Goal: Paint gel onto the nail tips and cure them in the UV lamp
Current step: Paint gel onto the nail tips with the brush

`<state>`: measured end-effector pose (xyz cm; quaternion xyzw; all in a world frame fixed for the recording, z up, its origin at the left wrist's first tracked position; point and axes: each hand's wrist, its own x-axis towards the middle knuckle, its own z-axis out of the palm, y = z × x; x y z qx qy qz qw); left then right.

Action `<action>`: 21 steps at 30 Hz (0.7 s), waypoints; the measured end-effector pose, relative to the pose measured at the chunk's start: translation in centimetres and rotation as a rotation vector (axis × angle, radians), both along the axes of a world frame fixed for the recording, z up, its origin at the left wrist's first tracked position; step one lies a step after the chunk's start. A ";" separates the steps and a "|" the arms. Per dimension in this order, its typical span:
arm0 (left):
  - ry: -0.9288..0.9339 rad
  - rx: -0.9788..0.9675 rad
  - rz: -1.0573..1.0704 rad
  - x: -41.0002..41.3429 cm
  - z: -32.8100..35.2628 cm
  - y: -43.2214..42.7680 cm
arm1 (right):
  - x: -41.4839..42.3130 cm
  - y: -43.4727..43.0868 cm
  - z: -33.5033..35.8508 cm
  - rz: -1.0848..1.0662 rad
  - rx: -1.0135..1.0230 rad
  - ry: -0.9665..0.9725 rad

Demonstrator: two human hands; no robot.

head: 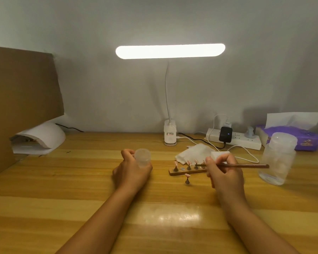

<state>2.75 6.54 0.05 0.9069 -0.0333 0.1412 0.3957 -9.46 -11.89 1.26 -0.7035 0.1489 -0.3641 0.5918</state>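
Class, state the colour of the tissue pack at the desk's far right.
The tissue pack is purple, seen best in the head view.

A small translucent jar (pixel 142 158) sits near the centre of the frame, gripped in the left hand (pixel 131 173). To its right a wooden strip (pixel 180 173) lies on the desk (pixel 81 180). The strip carries a row of small dark stands topped with pinkish nail tips (pixel 189 162), with one place in the row bare. One lone stand (pixel 187 178) with its tip is upright on the desk just in front of the strip. A thin brown brush (pixel 246 165) lies nearly level in the right hand (pixel 224 173), its end pointing left among the tips; whether it touches one is unclear. The white domed UV lamp (pixel 44 138) sits at middle left.
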 end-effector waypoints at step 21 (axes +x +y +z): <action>-0.418 0.208 -0.581 -5.6 0.4 -2.9 | 0.5 -0.4 -0.4 0.018 0.088 0.180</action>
